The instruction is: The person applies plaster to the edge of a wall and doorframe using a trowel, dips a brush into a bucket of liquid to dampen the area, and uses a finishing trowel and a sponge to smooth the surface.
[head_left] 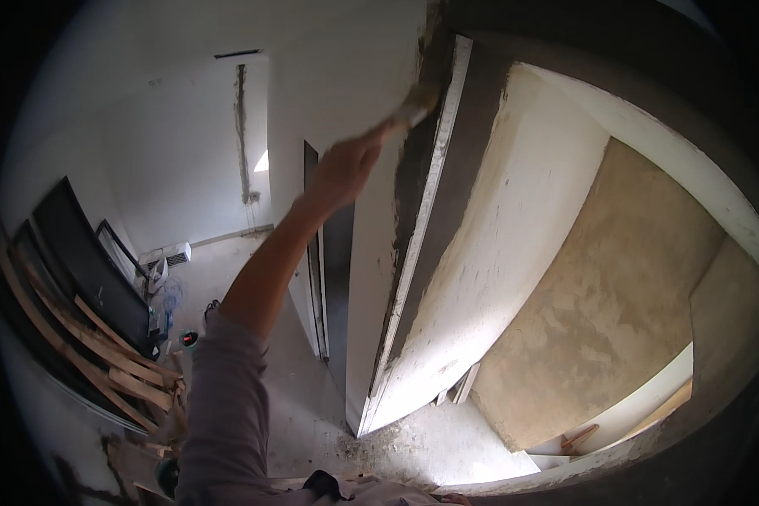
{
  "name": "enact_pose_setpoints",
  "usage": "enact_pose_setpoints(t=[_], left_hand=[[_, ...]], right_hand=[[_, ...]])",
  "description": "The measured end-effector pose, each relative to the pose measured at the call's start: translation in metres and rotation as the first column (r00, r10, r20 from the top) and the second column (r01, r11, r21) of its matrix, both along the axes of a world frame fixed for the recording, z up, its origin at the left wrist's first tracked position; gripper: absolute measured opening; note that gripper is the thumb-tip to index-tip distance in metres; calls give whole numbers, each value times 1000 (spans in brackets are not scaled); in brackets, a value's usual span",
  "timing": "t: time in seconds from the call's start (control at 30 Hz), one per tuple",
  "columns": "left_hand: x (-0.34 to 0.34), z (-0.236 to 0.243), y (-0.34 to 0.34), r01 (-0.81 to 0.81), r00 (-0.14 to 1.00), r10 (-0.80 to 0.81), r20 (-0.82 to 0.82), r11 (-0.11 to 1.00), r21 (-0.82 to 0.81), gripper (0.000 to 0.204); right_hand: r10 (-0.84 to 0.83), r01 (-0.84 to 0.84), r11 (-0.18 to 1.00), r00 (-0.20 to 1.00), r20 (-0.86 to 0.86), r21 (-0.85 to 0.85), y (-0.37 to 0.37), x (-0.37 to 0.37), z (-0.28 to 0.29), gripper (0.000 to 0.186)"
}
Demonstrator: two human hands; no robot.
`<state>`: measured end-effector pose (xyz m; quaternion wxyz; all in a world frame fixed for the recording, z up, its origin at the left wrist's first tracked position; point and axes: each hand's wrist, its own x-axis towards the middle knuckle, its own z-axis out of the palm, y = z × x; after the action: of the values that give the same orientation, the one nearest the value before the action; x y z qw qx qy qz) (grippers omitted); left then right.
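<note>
My left hand (354, 164), at the end of a raised sleeved arm, grips a blurred short tool (415, 108), perhaps a brush or a scraper. The tool is against the dark coated strip (417, 169) along the upper corner of a white wall pier. Just right of it runs a narrow white corner bead (444, 126), with another dark band (479, 143) beside that. The coating has ragged edges over the white plaster (540, 194). My right hand cannot be made out in the picture.
Dark panels (93, 261) and timber boards (139, 388) lean at the left, with buckets and bags near them. A narrow doorway (337, 261) is behind the pier. A tan plastered wall (607, 295) stands at the right. The stained floor (413, 443) runs below, with short boards (464, 384) by the wall.
</note>
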<state>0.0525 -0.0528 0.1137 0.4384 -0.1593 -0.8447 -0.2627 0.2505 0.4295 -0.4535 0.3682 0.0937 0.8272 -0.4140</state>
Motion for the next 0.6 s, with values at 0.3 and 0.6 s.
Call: enact_pose_setpoints(t=[0.3, 0.6], left_hand=[[36, -31, -35, -56, 995, 64, -70, 992, 110, 43], [5, -35, -4, -21, 984, 4, 177, 996, 92, 40]], right_hand=[[412, -411, 901, 911, 24, 143, 44, 40, -38, 34], [-45, 41, 998, 992, 118, 36, 36, 76, -11, 18]])
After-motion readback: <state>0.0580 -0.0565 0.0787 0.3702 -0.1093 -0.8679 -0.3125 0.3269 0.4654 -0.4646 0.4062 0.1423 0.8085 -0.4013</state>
